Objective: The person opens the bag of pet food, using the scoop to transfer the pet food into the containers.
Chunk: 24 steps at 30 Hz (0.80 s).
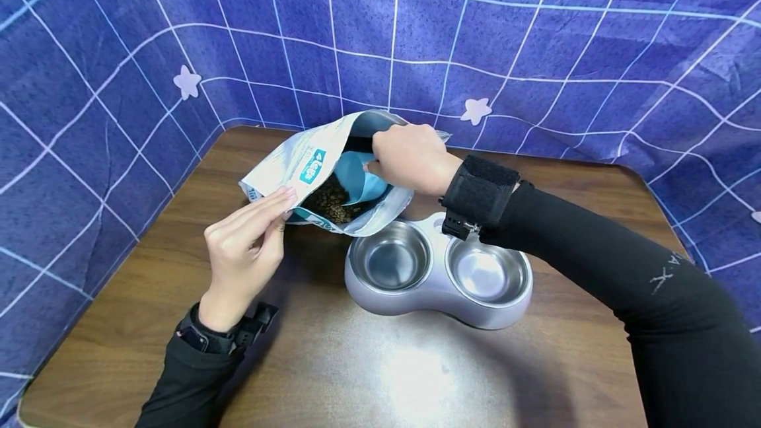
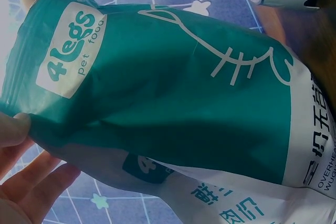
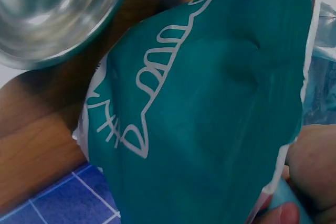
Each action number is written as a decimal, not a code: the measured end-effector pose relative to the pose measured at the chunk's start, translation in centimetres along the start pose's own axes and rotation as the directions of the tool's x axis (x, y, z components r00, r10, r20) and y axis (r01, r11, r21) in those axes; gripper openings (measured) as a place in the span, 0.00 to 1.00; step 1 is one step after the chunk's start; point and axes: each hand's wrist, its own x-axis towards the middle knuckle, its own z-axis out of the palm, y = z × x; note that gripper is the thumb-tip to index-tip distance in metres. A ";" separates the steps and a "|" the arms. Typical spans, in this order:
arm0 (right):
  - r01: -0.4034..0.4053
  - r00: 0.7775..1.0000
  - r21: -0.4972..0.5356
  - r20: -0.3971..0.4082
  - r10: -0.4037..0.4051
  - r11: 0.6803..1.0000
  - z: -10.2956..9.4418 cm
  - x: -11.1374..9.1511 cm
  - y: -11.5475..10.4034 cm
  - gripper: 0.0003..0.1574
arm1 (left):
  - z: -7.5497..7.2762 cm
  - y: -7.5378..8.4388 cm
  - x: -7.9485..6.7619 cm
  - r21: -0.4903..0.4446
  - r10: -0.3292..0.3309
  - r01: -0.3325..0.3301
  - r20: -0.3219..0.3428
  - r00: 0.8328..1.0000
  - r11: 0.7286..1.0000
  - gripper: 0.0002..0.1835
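Note:
An open pet food bag (image 1: 284,158) leans above the table's back left, its mouth facing me, with brown kibble (image 1: 326,206) inside. My left hand (image 1: 245,243) pinches the near left edge of its mouth. In the left wrist view, thumb and fingers grip the edge of the green bag (image 2: 199,108). My right hand (image 1: 413,158) reaches into the mouth and holds a light blue scoop (image 1: 357,176), whose lower part lies against the kibble. In the right wrist view the bag's green side (image 3: 210,103) hides most of the scoop.
A pale grey double feeder (image 1: 438,292) with two steel bowls stands just right of the bag, under the right wrist. The brown wooden table (image 1: 333,362) ends at a blue gridded cloth (image 1: 368,32) with pale stars, hung behind and at the sides.

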 end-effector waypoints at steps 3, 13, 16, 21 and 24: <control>-0.003 1.000 0.017 0.009 0.003 1.000 0.2 0.2 0.0 0.25 | 0.1 0.0 0.0 -0.004 -0.003 0.003 -0.009 1.000 1.000 0.09; -0.042 0.998 0.064 0.044 0.039 0.997 0.8 0.9 0.1 0.26 | 0.2 -0.2 -0.1 -0.030 -0.006 0.005 -0.017 1.000 1.000 0.08; -0.041 0.998 0.072 0.043 0.038 0.997 0.9 1.0 0.2 0.27 | 0.2 -0.3 -0.1 -0.036 -0.005 0.004 -0.018 1.000 0.999 0.08; -0.027 0.997 0.120 0.071 0.019 0.992 0.9 1.2 0.2 0.27 | 0.3 -0.3 -0.1 -0.039 -0.001 0.001 -0.018 1.000 0.999 0.08; -0.028 0.997 0.136 0.081 0.017 0.990 0.9 1.5 0.0 0.29 | 0.2 -0.3 0.0 -0.033 -0.007 0.006 -0.020 1.000 0.999 0.08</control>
